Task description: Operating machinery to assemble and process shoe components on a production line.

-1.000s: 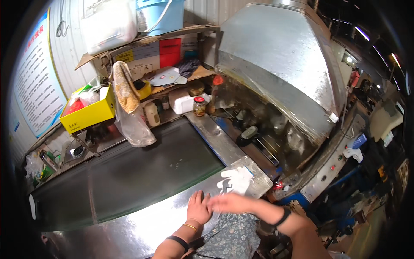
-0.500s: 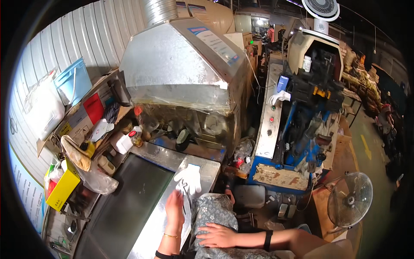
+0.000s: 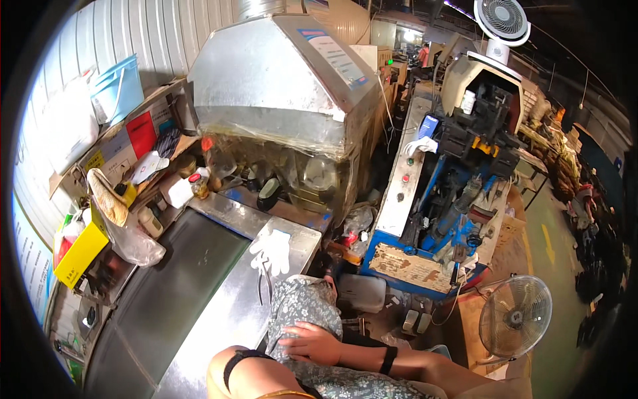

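My right hand [image 3: 312,342] rests flat on the grey floral cloth [image 3: 302,306] over my lap, its fingers spread a little, holding nothing. Of my left arm only the bent forearm [image 3: 249,378] shows at the lower edge, with a black band and a gold-coloured bracelet; the hand itself lies outside the picture. In front of me a white glove [image 3: 271,253] lies on the metal tabletop [image 3: 216,332]. Beside the glove is a slim tool with two dark curved handles [image 3: 264,286], like pliers, touched by neither hand.
Left of the tabletop runs a dark conveyor belt [image 3: 166,306] toward a metal hood [image 3: 272,80]. A cluttered shelf with a yellow box [image 3: 81,253] stands along the left wall. At right are a blue-framed machine [image 3: 419,266] and a standing fan [image 3: 515,316].
My left hand, raised with fingers up over the tabletop before, has drawn back toward me and out of the picture. My right hand stays on the floral cloth. The view has shifted slightly.
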`<action>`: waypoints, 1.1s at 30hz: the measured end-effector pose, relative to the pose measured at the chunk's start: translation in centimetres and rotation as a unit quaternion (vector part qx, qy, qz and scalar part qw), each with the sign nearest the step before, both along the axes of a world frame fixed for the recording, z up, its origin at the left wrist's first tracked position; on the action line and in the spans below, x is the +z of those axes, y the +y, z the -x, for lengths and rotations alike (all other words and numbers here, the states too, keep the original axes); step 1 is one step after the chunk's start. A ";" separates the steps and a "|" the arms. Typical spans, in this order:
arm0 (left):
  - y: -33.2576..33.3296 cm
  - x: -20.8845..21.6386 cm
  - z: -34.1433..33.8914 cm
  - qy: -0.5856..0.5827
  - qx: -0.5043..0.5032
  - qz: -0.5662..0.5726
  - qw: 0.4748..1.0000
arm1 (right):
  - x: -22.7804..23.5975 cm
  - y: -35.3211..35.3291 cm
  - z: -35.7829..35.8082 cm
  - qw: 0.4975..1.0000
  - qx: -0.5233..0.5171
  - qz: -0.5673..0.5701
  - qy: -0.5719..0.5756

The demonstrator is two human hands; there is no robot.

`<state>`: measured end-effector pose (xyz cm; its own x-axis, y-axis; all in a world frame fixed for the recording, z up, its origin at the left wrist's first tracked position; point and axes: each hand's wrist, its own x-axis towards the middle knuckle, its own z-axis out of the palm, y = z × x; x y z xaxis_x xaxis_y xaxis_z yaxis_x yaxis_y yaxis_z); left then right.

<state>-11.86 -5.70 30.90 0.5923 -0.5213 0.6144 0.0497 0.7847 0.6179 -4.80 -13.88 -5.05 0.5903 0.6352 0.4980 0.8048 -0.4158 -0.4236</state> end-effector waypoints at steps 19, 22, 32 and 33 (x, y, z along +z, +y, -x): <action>-0.9 -4.7 -2.0 0.010 -0.249 0.161 0.955 | 0.7 -0.7 0.9 1.000 0.025 -0.004 0.010; 0.5 -5.8 -6.1 0.181 -0.263 0.227 0.920 | 1.3 -1.8 0.1 0.997 0.049 -0.064 0.021; 3.5 -10.8 -12.7 0.271 -0.087 0.306 0.908 | -1.0 -1.3 -1.0 0.997 0.004 0.076 0.009; 4.1 -11.6 -12.8 0.276 -0.115 0.326 0.897 | -1.2 -1.2 -0.9 0.996 0.016 0.089 0.001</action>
